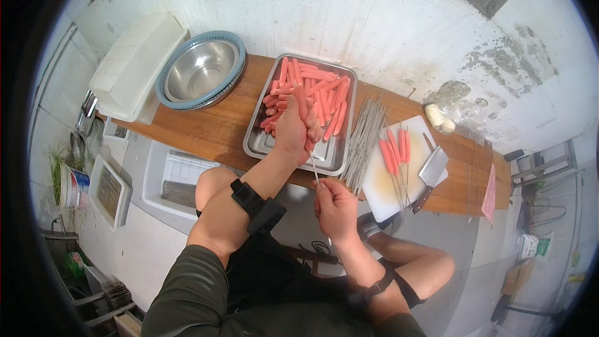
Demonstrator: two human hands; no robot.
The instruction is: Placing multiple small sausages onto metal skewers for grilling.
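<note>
My left hand is wrapped around a pink sausage, whose upper end sticks out above the fingers. A thin metal skewer enters its lower end. Below, my right hand grips that skewer by its shaft. Behind my left hand a steel tray holds many loose sausages. To the right of the tray lies a bundle of metal skewers. Several skewered sausages rest on a white cutting board.
A cleaver lies on the board's right side, its handle towards me. Nested basins and a white plastic tub stand at the left of the wooden table. Bins with skewers sit on the floor. Plastic bags lie by the wall.
</note>
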